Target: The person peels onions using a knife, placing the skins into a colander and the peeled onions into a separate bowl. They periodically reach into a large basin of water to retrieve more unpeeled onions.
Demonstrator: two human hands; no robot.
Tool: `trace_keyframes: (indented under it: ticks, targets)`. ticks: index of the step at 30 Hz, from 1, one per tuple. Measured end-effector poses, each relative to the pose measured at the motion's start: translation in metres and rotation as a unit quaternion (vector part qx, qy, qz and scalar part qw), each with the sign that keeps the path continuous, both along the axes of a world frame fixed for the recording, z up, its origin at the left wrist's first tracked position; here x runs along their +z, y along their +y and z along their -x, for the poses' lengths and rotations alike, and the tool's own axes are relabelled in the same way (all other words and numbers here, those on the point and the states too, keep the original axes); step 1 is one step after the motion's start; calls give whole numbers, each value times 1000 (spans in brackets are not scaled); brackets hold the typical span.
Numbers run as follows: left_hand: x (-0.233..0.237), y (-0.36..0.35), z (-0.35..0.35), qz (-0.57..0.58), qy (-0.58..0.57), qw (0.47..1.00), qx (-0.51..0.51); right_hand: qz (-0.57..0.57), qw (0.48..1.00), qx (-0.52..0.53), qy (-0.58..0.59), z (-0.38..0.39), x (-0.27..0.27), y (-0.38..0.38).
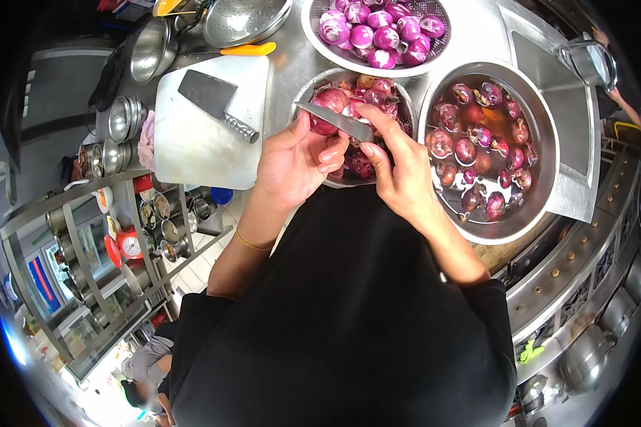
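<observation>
While the right hand (406, 174) pinches a knife (335, 122) above the bowl (405, 96) at the bench's near edge, the left hand (288, 167) half-curls by an onion (328, 98), grip unclear. Apparently mid-peel; next stroke needs it steady.

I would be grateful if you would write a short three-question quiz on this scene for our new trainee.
1. True or false: the large metal basin holds red onions in liquid.
2. Fill in the blank: the right hand grips a small ____.
3. Where does the cleaver lie?
a) In the colander
b) On the white cutting board
c) Inside the sink

Key: 1. true; 2. knife; 3. b
</observation>
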State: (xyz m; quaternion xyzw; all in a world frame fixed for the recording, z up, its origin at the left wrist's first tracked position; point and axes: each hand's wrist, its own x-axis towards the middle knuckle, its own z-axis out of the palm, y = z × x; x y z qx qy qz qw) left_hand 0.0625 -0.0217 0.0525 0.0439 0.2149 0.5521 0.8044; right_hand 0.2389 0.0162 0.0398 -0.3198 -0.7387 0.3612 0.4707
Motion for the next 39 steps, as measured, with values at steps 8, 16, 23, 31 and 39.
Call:
trace_keyframes:
  ticks: [8,16,23,31,39]
  targets:
    - [5,1,0,-14,26,1000,-9,45,997,16,-62,-9,9,7]
    - [-9,-9,2,-7,-14,999,33,36,992,109,-54,-11,18,2]
    - [-4,-16,-10,12,-12,999,39,41,987,93,-124,-12,15,1]
    - [9,-7,-19,-40,65,996,35,262,953,112,100,-12,19,7]
    - [1,-9,-9,-108,77,991,8,362,897,123,223,-32,11,20]
